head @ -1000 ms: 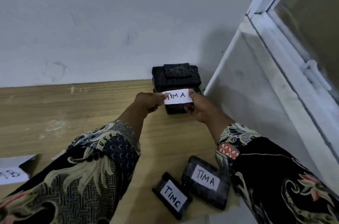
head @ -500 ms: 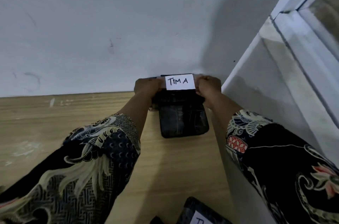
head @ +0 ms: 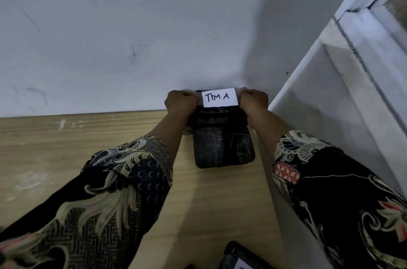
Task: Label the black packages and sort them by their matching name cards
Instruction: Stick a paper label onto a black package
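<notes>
A white name card reading "TIM A" (head: 220,97) is held flat against the wall just above a stack of black packages (head: 223,147) in the table's far right corner. My left hand (head: 181,102) pinches the card's left end and my right hand (head: 253,101) pinches its right end, fingers curled. The top of the stack is partly hidden behind my hands. Another black package with a white label (head: 240,257) pokes in at the bottom edge.
The wooden table (head: 66,147) runs left from the stack along a white wall (head: 154,26). A white side wall and window frame (head: 352,70) close off the right side.
Both hands lifted the "TIM A" card from the front of the stack up to the wall above it. The view moved closer; the labelled packages near me slid mostly out of frame.
</notes>
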